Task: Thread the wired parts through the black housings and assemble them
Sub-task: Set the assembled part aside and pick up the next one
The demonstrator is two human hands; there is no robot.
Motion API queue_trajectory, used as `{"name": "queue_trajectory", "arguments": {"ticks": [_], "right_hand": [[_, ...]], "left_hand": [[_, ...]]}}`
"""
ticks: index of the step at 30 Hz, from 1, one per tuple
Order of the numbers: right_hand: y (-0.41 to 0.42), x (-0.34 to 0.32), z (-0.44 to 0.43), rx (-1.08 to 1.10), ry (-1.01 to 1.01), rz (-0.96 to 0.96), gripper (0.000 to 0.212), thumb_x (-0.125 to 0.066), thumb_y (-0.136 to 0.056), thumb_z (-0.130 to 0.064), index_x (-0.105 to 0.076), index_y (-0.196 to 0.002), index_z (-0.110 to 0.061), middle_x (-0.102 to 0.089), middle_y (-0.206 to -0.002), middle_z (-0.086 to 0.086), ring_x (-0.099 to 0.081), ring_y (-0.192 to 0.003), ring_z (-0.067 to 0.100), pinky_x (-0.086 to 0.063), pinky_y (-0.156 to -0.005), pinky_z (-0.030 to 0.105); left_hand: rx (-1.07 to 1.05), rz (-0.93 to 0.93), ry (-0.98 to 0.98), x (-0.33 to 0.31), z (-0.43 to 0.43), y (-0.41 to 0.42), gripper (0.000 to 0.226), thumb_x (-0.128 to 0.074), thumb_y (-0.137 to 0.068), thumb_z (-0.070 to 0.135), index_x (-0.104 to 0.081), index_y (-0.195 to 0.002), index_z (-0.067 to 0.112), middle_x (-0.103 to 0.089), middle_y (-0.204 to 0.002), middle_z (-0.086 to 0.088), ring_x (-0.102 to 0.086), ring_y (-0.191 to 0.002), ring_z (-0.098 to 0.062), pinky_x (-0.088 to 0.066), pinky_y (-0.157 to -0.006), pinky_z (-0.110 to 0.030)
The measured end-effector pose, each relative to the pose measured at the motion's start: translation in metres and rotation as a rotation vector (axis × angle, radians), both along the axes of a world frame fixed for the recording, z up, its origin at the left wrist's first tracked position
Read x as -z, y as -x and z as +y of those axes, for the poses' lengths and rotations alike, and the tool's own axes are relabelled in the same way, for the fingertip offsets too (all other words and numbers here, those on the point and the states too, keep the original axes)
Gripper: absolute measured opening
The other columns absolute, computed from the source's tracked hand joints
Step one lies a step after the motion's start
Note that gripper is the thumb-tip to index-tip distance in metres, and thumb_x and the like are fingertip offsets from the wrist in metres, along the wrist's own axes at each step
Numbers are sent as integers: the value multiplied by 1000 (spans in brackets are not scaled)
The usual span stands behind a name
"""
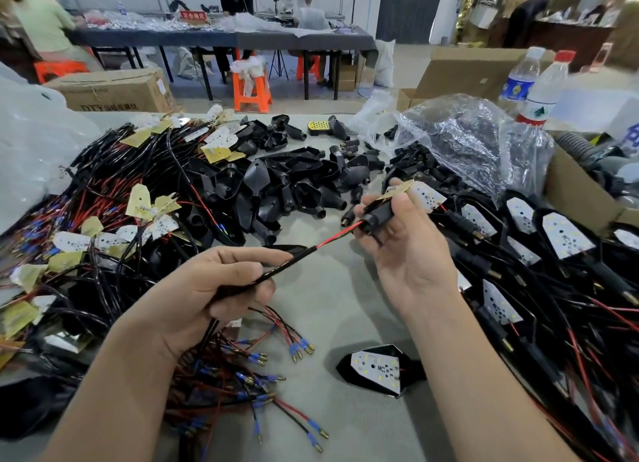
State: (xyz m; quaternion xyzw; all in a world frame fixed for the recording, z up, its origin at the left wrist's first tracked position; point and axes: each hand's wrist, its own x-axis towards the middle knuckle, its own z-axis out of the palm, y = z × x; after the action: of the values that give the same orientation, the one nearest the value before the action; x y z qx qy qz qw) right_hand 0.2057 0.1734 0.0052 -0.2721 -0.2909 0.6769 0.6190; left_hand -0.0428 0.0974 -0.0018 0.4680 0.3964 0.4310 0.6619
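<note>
Both hands hold on: the left hand (207, 288) grips the wire (297, 257), which slants up into the black housing (378, 216) that the right hand (411, 250) pinches.

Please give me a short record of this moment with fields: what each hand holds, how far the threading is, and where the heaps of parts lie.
left hand: grips the black cable
right hand: holds a black housing
threading: cable comes out of the housing's narrow end; LED board sticks out at the other end, apparently not seated yet
empty housings: heap at the middle of the table
unthreaded wired boards: heap at the left
finished units: heap at the right
single unit: lies alone beside the right forearm
</note>
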Motion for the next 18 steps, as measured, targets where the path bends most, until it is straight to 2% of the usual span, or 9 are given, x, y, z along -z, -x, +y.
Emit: {"name": "queue_trajectory", "arguments": {"ticks": [2,4,7,9,12,14,16,17,18], "right_hand": [[0,0,-2,-81,30,29,17,-52,-103,-15,-65,-114,-21,-72,-109,16,-69,-98,32,-61,-75,38],[1,0,-3,-150,67,38,21,-50,-103,-15,-64,-118,-15,-71,-117,21,-71,-100,34,-63,-77,39],[3,-2,-6,-268,122,70,27,-51,-103,-21,-70,-117,-7,-69,-119,24,-74,-92,36,-62,-62,34],[5,-2,-8,-360,160,52,30,-51,-106,-26,-75,-117,-12,-71,-116,23,-75,-86,34,-59,-54,29],[11,1,-11,-447,215,-24,37,-59,-102,-30,-67,-131,-8,-73,-115,23,-75,-77,31,-56,-47,24],[18,4,-12,-415,244,-89,37,-69,-91,-30,-75,-113,0,-73,-109,23,-73,-65,27,-52,-42,22],[24,7,-12,-363,254,-147,34,-77,-71,-32,-80,-84,0,-72,-91,22,-66,-53,23,-48,-39,20],[26,8,-12,-342,260,-173,31,-77,-71,-32,-80,-78,-2,-70,-82,20,-62,-49,21,-46,-37,19],[27,9,-12,-324,267,-192,27,-76,-78,-29,-77,-79,-2,-69,-75,17,-58,-45,19,-42,-35,18]], "left_hand": [[29,44,0,2,1,-4,66,-96,-59,44,-79,-115,14,-71,-77,-10,-47,-40,-5,-35,-36,-13],[61,48,48,5,3,-7,66,-95,-63,43,-77,-118,11,-76,-92,-13,-65,-55,-11,-47,-42,-18],[136,26,77,10,6,-11,59,-86,-79,41,-73,-126,8,-73,-123,-18,-76,-95,-21,-60,-71,-28],[36,29,31,11,11,-21,50,-73,-90,37,-70,-131,9,-70,-130,-15,-73,-107,-22,-60,-82,-30],[-185,-13,33,15,18,-39,44,-59,-88,34,-74,-123,12,-74,-124,-14,-74,-108,-24,-60,-79,-27],[-206,-4,21,17,19,-48,43,-57,-88,36,-75,-121,15,-74,-125,-11,-71,-115,-23,-60,-82,-27],[-181,14,-5,18,19,-52,48,-57,-91,37,-65,-134,17,-71,-130,-8,-68,-122,-22,-59,-87,-30],[-164,31,-24,18,19,-53,49,-59,-93,36,-60,-139,19,-71,-132,-7,-67,-123,-22,-60,-89,-33],[-149,55,-45,17,19,-56,47,-62,-95,33,-58,-140,20,-71,-132,-6,-67,-123,-22,-59,-92,-35]]}}
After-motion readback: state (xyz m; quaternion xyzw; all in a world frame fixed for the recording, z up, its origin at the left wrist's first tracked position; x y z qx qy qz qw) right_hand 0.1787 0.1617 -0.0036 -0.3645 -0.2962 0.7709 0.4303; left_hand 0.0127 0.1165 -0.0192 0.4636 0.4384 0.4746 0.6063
